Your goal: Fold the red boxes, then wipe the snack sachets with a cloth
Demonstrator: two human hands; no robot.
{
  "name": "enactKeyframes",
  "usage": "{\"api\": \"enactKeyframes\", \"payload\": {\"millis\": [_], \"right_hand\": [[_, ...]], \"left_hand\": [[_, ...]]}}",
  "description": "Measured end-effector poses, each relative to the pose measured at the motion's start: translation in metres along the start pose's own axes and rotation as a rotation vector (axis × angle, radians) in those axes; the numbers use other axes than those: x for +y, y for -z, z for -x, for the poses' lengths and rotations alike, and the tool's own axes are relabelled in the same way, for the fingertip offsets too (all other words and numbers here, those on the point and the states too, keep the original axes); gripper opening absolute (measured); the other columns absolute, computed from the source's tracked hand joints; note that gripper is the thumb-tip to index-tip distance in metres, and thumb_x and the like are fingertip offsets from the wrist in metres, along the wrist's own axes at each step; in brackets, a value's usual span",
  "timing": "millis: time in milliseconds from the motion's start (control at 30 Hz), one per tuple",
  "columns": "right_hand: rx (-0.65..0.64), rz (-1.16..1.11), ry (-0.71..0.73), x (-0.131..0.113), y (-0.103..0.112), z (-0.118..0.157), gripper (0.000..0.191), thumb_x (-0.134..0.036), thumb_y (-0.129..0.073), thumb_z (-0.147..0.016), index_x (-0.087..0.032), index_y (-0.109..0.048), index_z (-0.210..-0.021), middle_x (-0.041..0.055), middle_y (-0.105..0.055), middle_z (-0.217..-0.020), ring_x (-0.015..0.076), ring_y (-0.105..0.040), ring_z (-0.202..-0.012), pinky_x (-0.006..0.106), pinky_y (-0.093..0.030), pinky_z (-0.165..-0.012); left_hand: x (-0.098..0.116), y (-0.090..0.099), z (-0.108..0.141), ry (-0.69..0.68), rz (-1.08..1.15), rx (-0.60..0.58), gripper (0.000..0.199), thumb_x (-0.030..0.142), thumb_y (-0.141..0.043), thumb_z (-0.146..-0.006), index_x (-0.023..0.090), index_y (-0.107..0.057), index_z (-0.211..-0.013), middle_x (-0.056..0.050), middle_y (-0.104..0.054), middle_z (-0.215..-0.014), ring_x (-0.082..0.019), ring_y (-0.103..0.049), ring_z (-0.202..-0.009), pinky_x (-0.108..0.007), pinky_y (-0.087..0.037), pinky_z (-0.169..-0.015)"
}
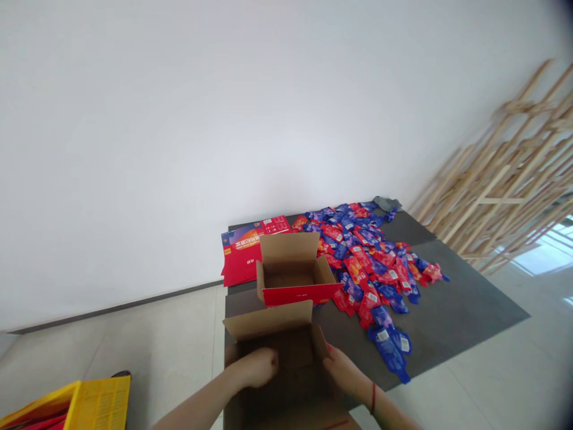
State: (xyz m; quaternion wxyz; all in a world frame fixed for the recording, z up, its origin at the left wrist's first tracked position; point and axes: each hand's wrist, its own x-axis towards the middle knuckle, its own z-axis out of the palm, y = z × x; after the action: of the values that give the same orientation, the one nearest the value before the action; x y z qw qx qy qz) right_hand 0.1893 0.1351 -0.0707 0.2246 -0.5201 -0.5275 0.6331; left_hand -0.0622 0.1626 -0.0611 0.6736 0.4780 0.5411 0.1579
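Note:
An open cardboard box (286, 412), brown inside, stands close to me at the table's near end, its back flap raised. Curled into a fist, my left hand (261, 366) is inside this box with nothing visible in it. At the box's right side, my right hand (342, 371) grips the wall near the side flap, with part of the fingers hidden. Just behind stands a second open box (302, 295), red outside and brown inside, its lid flap up. Flat red printed cartons (242, 260) lie stacked behind it to the left.
Many red and blue pouches (358, 257) lie heaped on the dark table (465, 304), with several blue ones (389, 346) nearer me. A grey cloth-like item (387, 203) is at the far corner. A yellow crate (98, 403) stands lower left; wooden frames (505, 179) lean on the right.

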Motion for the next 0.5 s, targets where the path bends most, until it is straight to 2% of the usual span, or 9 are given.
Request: {"api": "enactKeyframes", "payload": {"millis": [67,133,233,333,400,500], "right_hand": [[0.000,-0.014,-0.012,0.000,0.014,0.005,0.056,-0.017,-0.042,-0.068,-0.020,-0.064,-0.119,0.0056,-0.071,-0.113,0.0281,-0.065,-0.103,0.040,-0.050,-0.092],[0.012,-0.025,-0.028,0.003,0.029,0.012,0.054,-0.018,-0.042,-0.068,-0.021,-0.066,-0.116,0.0052,-0.072,-0.109,0.0268,-0.067,-0.097,0.039,-0.051,-0.089],[0.020,-0.046,-0.061,0.008,0.049,0.021,0.052,-0.019,-0.042,-0.068,-0.021,-0.067,-0.114,0.0061,-0.074,-0.103,0.0262,-0.069,-0.089,0.039,-0.054,-0.083],[-0.001,-0.124,-0.107,0.011,0.059,0.025,0.051,-0.022,-0.043,-0.068,-0.023,-0.067,-0.112,0.0069,-0.074,-0.098,0.0270,-0.070,-0.086,0.040,-0.056,-0.077],[-0.005,-0.176,-0.114,0.012,0.061,0.025,0.049,-0.023,-0.045,-0.067,-0.024,-0.068,-0.110,0.0064,-0.075,-0.097,0.0271,-0.070,-0.085,0.039,-0.057,-0.076],[0.016,-0.180,-0.098,0.014,0.061,0.021,0.044,-0.025,-0.046,-0.068,-0.024,-0.069,-0.106,0.0068,-0.075,-0.092,0.0273,-0.071,-0.082,0.039,-0.057,-0.073]], "left_hand": [[0.020,0.017,0.023,0.018,-0.039,-0.071,0.018,0.036,-0.070,-0.073,0.020,-0.065,-0.065,-0.001,-0.063,-0.057,-0.018,-0.057,-0.054,-0.031,-0.044,-0.056],[0.039,0.040,0.045,-0.021,-0.024,-0.066,0.026,0.044,-0.061,-0.078,0.020,-0.064,-0.068,0.000,-0.063,-0.061,-0.016,-0.056,-0.057,-0.028,-0.042,-0.058],[0.054,0.075,0.062,-0.102,0.054,0.186,0.039,0.056,-0.057,-0.075,0.020,-0.057,-0.060,0.002,-0.055,-0.054,-0.013,-0.049,-0.052,-0.027,-0.038,-0.054],[0.044,0.096,0.056,-0.082,0.125,0.401,0.043,0.061,-0.060,-0.069,0.020,-0.055,-0.056,0.003,-0.051,-0.050,-0.013,-0.044,-0.049,-0.027,-0.036,-0.052],[0.029,0.098,0.043,-0.048,0.184,0.437,0.042,0.060,-0.062,-0.066,0.020,-0.056,-0.059,0.003,-0.052,-0.051,-0.012,-0.046,-0.049,-0.026,-0.037,-0.052],[0.008,0.090,0.022,-0.008,0.256,0.443,0.040,0.058,-0.066,-0.064,0.019,-0.061,-0.065,0.002,-0.059,-0.058,-0.013,-0.053,-0.053,-0.026,-0.041,-0.056]]}}
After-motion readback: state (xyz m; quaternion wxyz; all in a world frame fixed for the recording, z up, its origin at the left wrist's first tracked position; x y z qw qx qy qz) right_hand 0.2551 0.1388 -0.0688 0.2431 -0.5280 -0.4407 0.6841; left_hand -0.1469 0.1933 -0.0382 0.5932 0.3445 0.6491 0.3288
